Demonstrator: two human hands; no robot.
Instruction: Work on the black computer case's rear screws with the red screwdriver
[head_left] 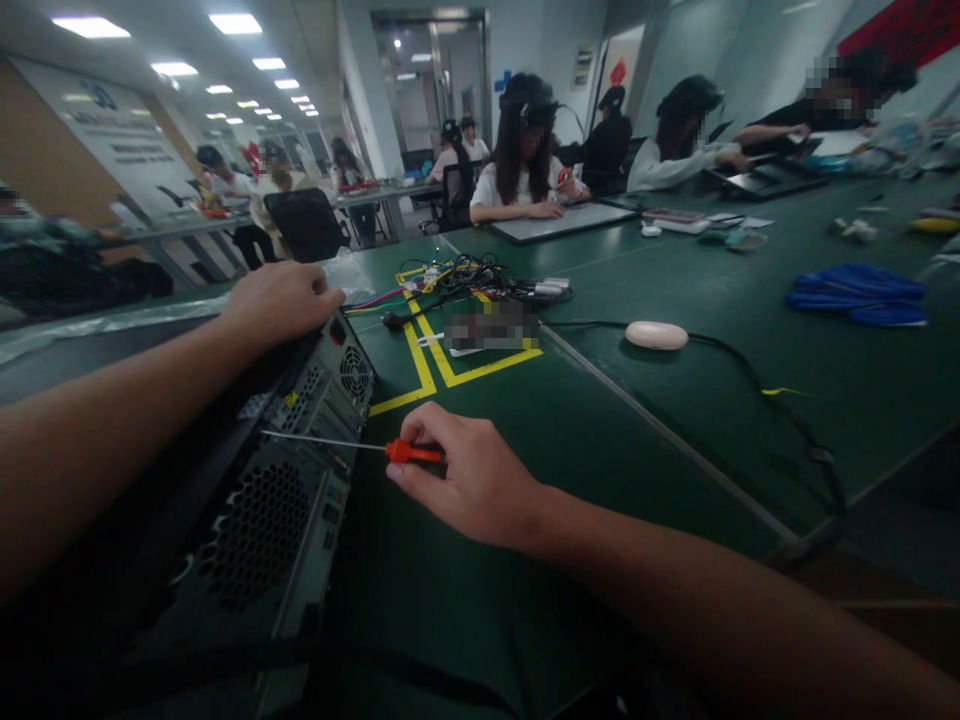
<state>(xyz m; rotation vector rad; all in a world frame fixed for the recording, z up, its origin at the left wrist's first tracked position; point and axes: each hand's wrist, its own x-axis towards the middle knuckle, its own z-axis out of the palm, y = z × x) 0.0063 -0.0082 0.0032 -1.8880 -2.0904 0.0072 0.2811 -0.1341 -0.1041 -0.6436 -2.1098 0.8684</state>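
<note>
the left hand (pixel 281 300) lies on the upper far edge of the computer case (pixel 285 510). its fingers (pixel 319 295) are curled down over that edge, bent close rather than spread, so it grips or steadies the case; whether the tips hook under the rim is hidden. the case lies on its side at the left of the green bench (pixel 600 430), with its rear panel of fan grille, ports and honeycomb vents turned toward the right hand.

the screwdriver (pixel 405 452) lies nearly level. its long axis runs left to right: the thin metal shaft points left and its tip is at the rear panel, just above the honeycomb vent, though whether it sits in a screw is too small to tell. the red handle is at the right end, inside the right hand (pixel 469 485), just beside the panel and the nearer hand to the tool's tip. its fingers (pixel 424 425) are closed round the handle in a pinch of thumb and forefinger, the other fingers folded in under.

beyond, yellow tape lines (pixel 420 365) mark the bench, then a tangle of cables (pixel 480 280), a white oval object (pixel 656 335) and a blue cloth (pixel 859 293). other people sit working along the far side.
</note>
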